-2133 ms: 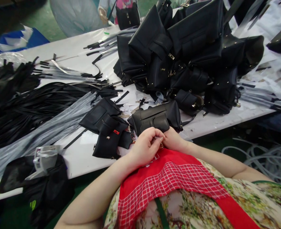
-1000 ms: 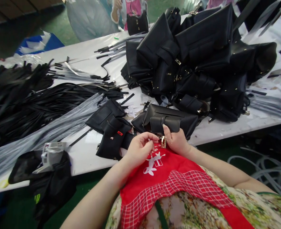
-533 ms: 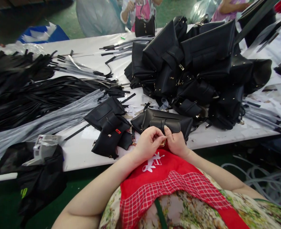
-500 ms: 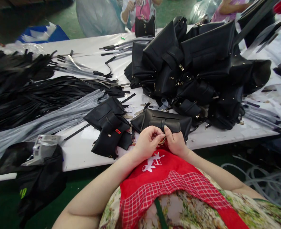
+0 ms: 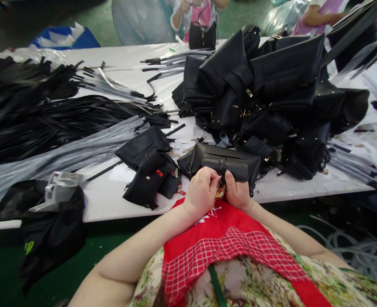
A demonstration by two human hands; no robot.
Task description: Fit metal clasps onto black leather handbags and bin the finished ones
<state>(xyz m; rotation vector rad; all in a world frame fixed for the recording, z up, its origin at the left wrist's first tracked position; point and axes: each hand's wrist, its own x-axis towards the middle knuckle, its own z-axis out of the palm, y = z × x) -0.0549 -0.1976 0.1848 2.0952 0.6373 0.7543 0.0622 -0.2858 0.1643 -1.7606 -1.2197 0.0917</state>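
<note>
A black bag (image 5: 230,153) lies at the table's front edge, its strap end and a gold buckle (image 5: 220,191) toward my body. My left hand (image 5: 202,189) pinches at the buckle; whatever is between thumb and fingertip is too small to name. Closed on the bag's front edge is my right hand (image 5: 238,189), its thumb on top and its fingers hidden beneath. To the left rests another black bag (image 5: 150,170) with a small red tag.
A tall heap of black bags (image 5: 271,85) fills the right of the white table (image 5: 111,209). Bundles of black straps (image 5: 47,123) cover the left. A dark cloth bag (image 5: 54,238) hangs off the front-left edge. Across the table, a person (image 5: 195,17) handles a black bag.
The view has shifted slightly, so the table's contents appear a little further right. More of the gold buckle shows between my hands, which stay at the bag's front edge.
</note>
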